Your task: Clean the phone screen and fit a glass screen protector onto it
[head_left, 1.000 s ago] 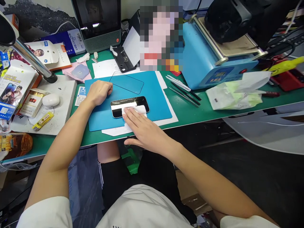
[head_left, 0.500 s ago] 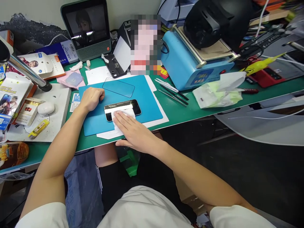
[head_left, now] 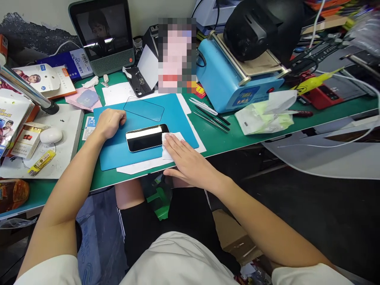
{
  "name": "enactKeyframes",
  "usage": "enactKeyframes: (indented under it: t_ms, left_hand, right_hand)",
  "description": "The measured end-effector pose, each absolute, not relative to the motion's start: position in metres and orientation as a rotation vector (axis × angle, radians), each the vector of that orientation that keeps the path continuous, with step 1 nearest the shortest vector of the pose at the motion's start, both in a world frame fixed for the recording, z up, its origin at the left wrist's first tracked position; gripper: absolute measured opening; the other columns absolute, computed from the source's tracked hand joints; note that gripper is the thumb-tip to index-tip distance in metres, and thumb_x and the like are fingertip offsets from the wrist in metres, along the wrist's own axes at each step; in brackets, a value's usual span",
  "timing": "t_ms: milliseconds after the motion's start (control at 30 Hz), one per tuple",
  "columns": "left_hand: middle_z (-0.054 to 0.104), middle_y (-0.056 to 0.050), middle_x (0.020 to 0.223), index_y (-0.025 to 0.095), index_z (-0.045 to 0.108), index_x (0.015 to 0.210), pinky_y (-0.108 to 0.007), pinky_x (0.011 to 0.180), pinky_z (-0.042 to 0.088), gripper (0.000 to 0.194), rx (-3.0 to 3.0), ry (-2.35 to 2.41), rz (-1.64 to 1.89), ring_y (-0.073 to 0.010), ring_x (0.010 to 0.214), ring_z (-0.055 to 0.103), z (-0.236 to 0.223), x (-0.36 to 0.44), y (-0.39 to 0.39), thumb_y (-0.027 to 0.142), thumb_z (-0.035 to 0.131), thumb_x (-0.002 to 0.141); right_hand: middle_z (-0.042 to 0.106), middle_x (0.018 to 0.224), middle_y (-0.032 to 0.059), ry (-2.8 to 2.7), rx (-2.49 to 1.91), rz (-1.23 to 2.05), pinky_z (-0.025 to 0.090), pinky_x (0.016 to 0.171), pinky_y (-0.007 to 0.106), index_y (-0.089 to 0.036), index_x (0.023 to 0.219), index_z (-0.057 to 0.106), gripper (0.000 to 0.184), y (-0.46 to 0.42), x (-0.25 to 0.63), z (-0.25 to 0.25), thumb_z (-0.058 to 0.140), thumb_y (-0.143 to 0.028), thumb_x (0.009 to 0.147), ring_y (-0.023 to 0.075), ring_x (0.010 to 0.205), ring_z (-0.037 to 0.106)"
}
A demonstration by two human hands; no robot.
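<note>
A black phone lies screen up on a blue mat. My right hand lies flat, fingers stretched, pressing a white wipe down just off the phone's right end. Curled into a loose fist, my left hand rests on the mat beside the phone's upper left corner. A clear glass screen protector lies on the mat behind the phone.
Tweezers and thin tools lie right of the mat. A blue roller machine and a white-green bag stand further right. A small screen is at the back. Boxes, an earbud case and a lamp arm crowd the left.
My right hand has slid the wipe rightward across the phone's screen and off its right end. The left hand stayed put. The head view shifted right and up.
</note>
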State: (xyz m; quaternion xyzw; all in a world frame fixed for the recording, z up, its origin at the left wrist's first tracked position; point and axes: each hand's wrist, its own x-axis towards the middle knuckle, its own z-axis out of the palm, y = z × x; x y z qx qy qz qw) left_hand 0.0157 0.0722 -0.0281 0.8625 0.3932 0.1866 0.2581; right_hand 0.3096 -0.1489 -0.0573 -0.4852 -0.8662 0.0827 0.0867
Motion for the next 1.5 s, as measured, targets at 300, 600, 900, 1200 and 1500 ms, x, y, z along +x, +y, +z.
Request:
enactKeyframes:
  t_ms: [300, 600, 900, 1200, 1500]
  left_hand:
    - [0.051, -0.003, 0.059, 0.025, 0.050, 0.061, -0.041, 0.066, 0.027, 0.029, 2.335, 1.077, 0.480, -0.0223, 0.062, 0.043, -0.029, 0.016, 0.073, 0.024, 0.042, 0.089]
    - [0.051, -0.003, 0.062, 0.025, 0.049, 0.062, -0.041, 0.069, 0.027, 0.032, 2.339, 1.092, 0.438, -0.0227, 0.066, 0.043, -0.030, 0.015, 0.074, 0.020, 0.043, 0.093]
    - [0.052, -0.004, 0.063, 0.024, 0.049, 0.062, -0.041, 0.069, 0.026, 0.030, 2.340, 1.120, 0.419, -0.0217, 0.066, 0.043, -0.026, 0.016, 0.072, 0.022, 0.042, 0.091]
    - [0.052, -0.003, 0.063, 0.024, 0.050, 0.063, -0.041, 0.069, 0.027, 0.028, 2.349, 1.124, 0.390, -0.0221, 0.067, 0.044, -0.026, 0.017, 0.073, 0.024, 0.043, 0.091]
    - [0.053, -0.003, 0.062, 0.023, 0.049, 0.061, -0.041, 0.068, 0.025, 0.031, 2.343, 1.140, 0.400, -0.0216, 0.067, 0.044, -0.028, 0.017, 0.073, 0.022, 0.045, 0.092]
  right_hand:
    - [0.016, 0.185, 0.0288, -2.559, -1.563, 0.190, 0.031, 0.136, 0.071, -0.003, 0.180, 0.008, 0.097, -0.156, 0.304, -0.056, 0.043, -0.064, 0.114, 0.0434, 0.174, 0.017]
    - [0.029, 0.181, 0.0324, -2.556, -1.517, 0.281, 0.030, 0.138, 0.069, 0.005, 0.174, 0.030, 0.102, -0.118, 0.291, -0.039, 0.038, -0.075, 0.111, 0.0428, 0.173, 0.027]
    - [0.036, 0.180, 0.0278, -2.590, -1.534, 0.209, 0.034, 0.138, 0.065, 0.002, 0.172, 0.036, 0.095, -0.108, 0.297, -0.037, 0.043, -0.072, 0.111, 0.0402, 0.171, 0.033]
    - [0.038, 0.178, 0.0289, -2.595, -1.581, 0.225, 0.035, 0.137, 0.067, 0.005, 0.170, 0.039, 0.095, -0.091, 0.285, -0.030, 0.043, -0.070, 0.112, 0.0418, 0.169, 0.036]
    - [0.035, 0.180, 0.0287, -2.606, -1.471, 0.245, 0.034, 0.138, 0.064, 0.005, 0.170, 0.037, 0.095, -0.103, 0.293, -0.037, 0.049, -0.068, 0.111, 0.0401, 0.170, 0.034]
